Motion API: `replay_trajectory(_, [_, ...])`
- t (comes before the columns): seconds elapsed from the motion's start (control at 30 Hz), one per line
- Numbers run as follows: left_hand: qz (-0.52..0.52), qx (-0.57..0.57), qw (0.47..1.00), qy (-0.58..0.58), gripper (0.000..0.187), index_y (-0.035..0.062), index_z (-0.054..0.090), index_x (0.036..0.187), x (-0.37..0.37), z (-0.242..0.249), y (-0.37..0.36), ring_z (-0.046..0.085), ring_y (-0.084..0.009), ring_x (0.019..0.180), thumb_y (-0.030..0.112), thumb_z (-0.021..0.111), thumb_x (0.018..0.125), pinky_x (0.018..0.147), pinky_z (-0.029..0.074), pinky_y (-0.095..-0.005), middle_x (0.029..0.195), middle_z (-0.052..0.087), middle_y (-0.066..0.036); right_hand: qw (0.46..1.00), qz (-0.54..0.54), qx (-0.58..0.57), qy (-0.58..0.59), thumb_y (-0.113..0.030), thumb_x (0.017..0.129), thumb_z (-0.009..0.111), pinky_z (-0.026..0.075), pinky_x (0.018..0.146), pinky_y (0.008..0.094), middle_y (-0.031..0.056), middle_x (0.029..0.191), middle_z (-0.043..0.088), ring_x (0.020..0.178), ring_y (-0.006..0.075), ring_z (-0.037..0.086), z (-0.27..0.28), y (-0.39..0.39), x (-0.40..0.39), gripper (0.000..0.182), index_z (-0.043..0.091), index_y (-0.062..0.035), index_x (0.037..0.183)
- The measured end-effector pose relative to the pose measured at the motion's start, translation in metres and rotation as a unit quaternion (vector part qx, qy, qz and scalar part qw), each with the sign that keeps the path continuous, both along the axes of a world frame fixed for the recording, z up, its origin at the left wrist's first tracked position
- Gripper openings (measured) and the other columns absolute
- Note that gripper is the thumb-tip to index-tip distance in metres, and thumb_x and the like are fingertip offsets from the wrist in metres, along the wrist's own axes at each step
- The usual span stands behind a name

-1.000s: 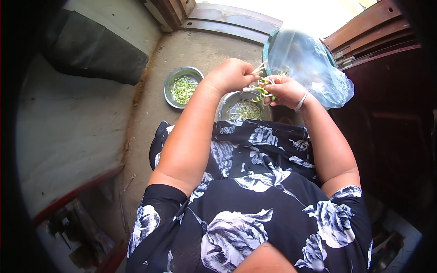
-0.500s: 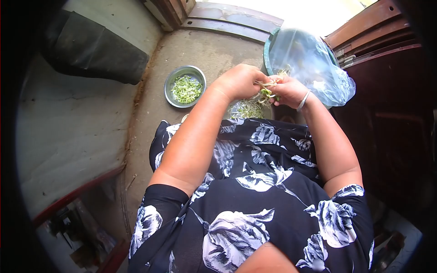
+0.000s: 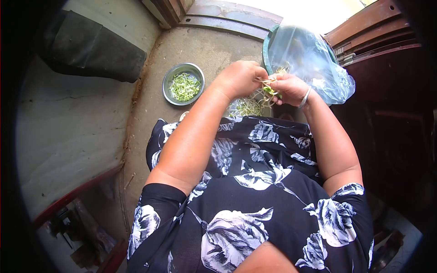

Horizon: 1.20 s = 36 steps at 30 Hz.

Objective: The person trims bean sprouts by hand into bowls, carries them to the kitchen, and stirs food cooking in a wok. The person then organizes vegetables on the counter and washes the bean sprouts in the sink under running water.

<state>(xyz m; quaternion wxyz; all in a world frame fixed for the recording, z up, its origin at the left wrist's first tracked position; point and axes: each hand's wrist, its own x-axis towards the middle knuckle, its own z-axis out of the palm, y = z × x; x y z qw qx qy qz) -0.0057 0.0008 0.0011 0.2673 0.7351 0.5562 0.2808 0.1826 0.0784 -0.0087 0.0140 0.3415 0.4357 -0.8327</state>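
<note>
My right hand (image 3: pixel 291 88) is closed around a small bunch of bean sprouts (image 3: pixel 269 90), whose green heads and pale stems poke out past the fingers. Close beside it, my left hand (image 3: pixel 242 79) pinches at the thin stem ends on the bunch's left side. Its fingertips are partly hidden by the back of the hand. Just below both hands, more sprouts (image 3: pixel 246 107) lie in a container near my lap, mostly covered by my arm and the dress. A metal bowl (image 3: pixel 198 73) with short green-and-white sprouts (image 3: pixel 185 87) stands on the floor to the left.
At the upper right stands a green tub (image 3: pixel 267 45) with a clear bluish plastic bag (image 3: pixel 318 59) draped over it. A dark padded object (image 3: pixel 95 45) juts from the left wall. The concrete floor (image 3: pixel 191 41) runs up to a metal door sill (image 3: pixel 232 18).
My left hand has shifted slightly away from my right hand, along the stems. The right hand still holds the sprouts, and the view has moved a little.
</note>
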Motion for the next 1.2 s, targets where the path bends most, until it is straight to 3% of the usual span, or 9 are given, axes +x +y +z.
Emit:
replay_trajectory(0.23, [0.017,0.017,0.999,0.021,0.017,0.0063,0.064,0.093,-0.007,-0.005,0.001,0.062,-0.028,0.079,0.011,0.06,0.077,0.073,0.049,-0.0344,0.086,0.063,-0.012,0.999,-0.03,0.007,-0.019,-0.02,0.084,0.063,0.044,0.049,0.0208,0.0016,0.077,0.057,0.06,0.0096,0.055,-0.006,0.004,0.0,0.018,0.056,-0.007,0.093])
replay_trajectory(0.3, [0.056,-0.054,0.997,-0.026,0.017,0.0041,0.063,0.094,-0.01,-0.002,0.001,0.062,-0.0279,0.079,0.009,0.058,0.078,0.073,0.048,-0.0334,0.086,0.063,-0.014,0.999,-0.039,0.013,-0.015,-0.021,0.084,0.063,0.045,0.049,0.0211,0.0017,0.078,0.057,0.06,0.0097,0.055,-0.006,0.005,0.001,0.018,0.055,-0.0074,0.093])
replay_trajectory(0.43, [0.054,-0.066,0.995,-0.052,0.018,0.0041,0.063,0.095,-0.016,-0.002,0.004,0.062,-0.0269,0.08,0.008,0.057,0.079,0.072,0.048,-0.0318,0.086,0.064,-0.016,0.998,-0.058,0.013,-0.025,-0.018,0.085,0.062,0.047,0.051,0.022,0.0013,0.078,0.057,0.061,0.0097,0.056,-0.007,0.004,0.001,0.016,0.055,-0.0074,0.094])
replay_trajectory(0.6, [-0.009,0.027,0.997,-0.071,0.019,0.0064,0.064,0.097,-0.004,0.0,-0.002,0.063,-0.0254,0.079,0.008,0.059,0.078,0.071,0.049,-0.0327,0.086,0.064,-0.013,0.997,-0.067,0.02,-0.032,-0.016,0.085,0.061,0.049,0.053,0.0224,0.001,0.078,0.056,0.061,0.0097,0.056,-0.01,0.002,0.0,0.014,0.054,-0.0071,0.093])
replay_trajectory(0.77, [0.018,-0.027,0.999,-0.017,0.016,0.0062,0.063,0.088,-0.003,-0.001,0.001,0.06,-0.0324,0.073,0.018,0.059,0.079,0.066,0.047,-0.0371,0.079,0.063,-0.017,0.996,-0.079,0.032,-0.03,-0.015,0.085,0.061,0.049,0.055,0.0227,0.0012,0.079,0.056,0.063,0.01,0.056,-0.011,0.002,-0.002,0.013,0.054,-0.0069,0.092])
replay_trajectory(0.87, [0.093,-0.053,0.993,0.04,0.024,0.0035,0.062,0.079,-0.009,-0.003,0.005,0.059,-0.035,0.071,0.027,0.057,0.081,0.064,0.047,-0.0389,0.075,0.061,-0.019,0.995,-0.087,0.055,0.0,-0.017,0.087,0.059,0.048,0.059,0.0217,-0.0004,0.079,0.056,0.065,0.0082,0.055,-0.01,-0.001,-0.003,0.014,0.054,-0.007,0.095])
replay_trajectory(0.97, [0.143,-0.034,0.988,0.049,0.032,0.0009,0.061,0.073,-0.01,-0.001,0.006,0.06,-0.0332,0.066,0.031,0.054,0.082,0.062,0.047,-0.039,0.07,0.06,-0.02,0.993,-0.089,0.073,0.014,-0.015,0.085,0.061,0.048,0.062,0.023,-0.0002,0.081,0.056,0.065,0.0087,0.055,-0.009,-0.002,-0.003,0.015,0.054,-0.007,0.096])
replay_trajectory(1.1, [0.105,-0.149,0.983,0.01,0.041,0.0002,0.062,0.071,-0.004,0.001,0.004,0.06,-0.0231,0.054,0.037,0.051,0.085,0.055,0.047,-0.0358,0.061,0.06,-0.013,0.991,-0.093,0.1,0.017,-0.01,0.083,0.063,0.051,0.066,0.0244,0.0026,0.087,0.058,0.071,0.0102,0.057,-0.014,-0.007,-0.009,0.016,0.053,-0.0055,0.096])
replay_trajectory(1.2, [0.068,-0.243,0.968,-0.012,0.043,0.0014,0.064,0.077,-0.001,0.003,0.004,0.058,-0.016,0.051,0.041,0.05,0.086,0.052,0.047,-0.0314,0.06,0.061,-0.008,0.991,-0.081,0.105,0.036,-0.011,0.084,0.061,0.048,0.068,0.0244,0.0005,0.09,0.057,0.079,0.0084,0.055,-0.015,-0.01,-0.01,0.017,0.054,-0.0075,0.099])
